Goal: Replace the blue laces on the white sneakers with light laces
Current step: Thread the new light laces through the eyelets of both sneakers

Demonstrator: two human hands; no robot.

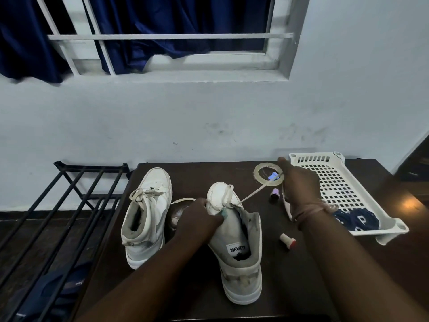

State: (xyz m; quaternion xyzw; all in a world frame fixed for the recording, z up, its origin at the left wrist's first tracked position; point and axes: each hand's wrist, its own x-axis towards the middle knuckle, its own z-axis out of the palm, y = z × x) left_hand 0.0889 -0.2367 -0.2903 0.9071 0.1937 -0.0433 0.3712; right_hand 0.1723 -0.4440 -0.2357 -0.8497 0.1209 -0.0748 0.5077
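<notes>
Right sneaker [234, 240] sits close, left hand [199, 219] holding its side. Right hand [299, 184] pinches the light lace [251, 194], stretched tight up and right from the eyelets.

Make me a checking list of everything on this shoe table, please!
Surface: dark table, partly covered.
Job's things: left sneaker fully laced light; right sneaker partly laced; light lace pulled taut; blue laces in white basket.
Clutter: tape roll, purple cap, red-tipped cap.
Hands: left hand grips the right sneaker; right hand pinches the lace.
Cables: nothing seen.
Surroundings: black rack, pale wall, window grille, blue curtain.
</notes>
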